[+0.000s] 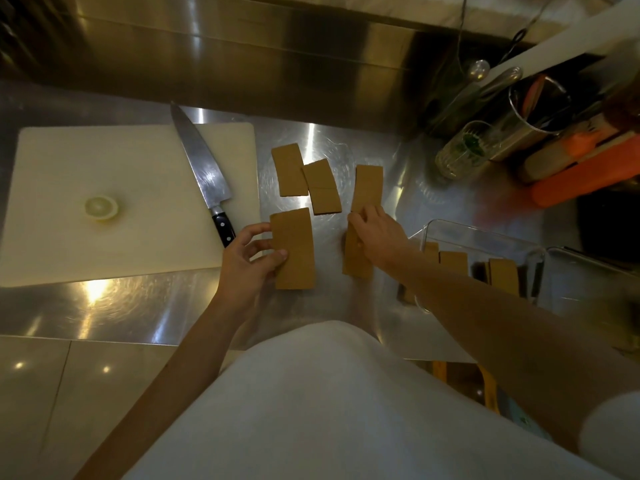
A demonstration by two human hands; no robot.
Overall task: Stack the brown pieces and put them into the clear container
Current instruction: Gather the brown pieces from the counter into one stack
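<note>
Both hands are down on the steel worktop (138,306) among the brown pieces. The left hand (247,263) has its grip closed on the near-left brown piece (293,249), thumb on top near its left edge and fingers curled around the same side. The right hand (375,233) lies across a long brown strip (367,187), fingertips (356,221) pressing down where the strip meets another brown piece (356,261) that shows below the palm; whether that grip is pinching anything or just resting flat, I cannot tell. Two more brown pieces lie loose farther back: one (289,171) tilted at the far left, and a second (323,192) overlapping its right edge. Off to the right, the clear container (481,237) stands on the worktop beside the right forearm, with several brown pieces (504,275) already standing inside it. To the left, a white cutting board (86,168) carries a chef's knife (204,171) laid diagonally and a round pale slice (101,207).
</note>
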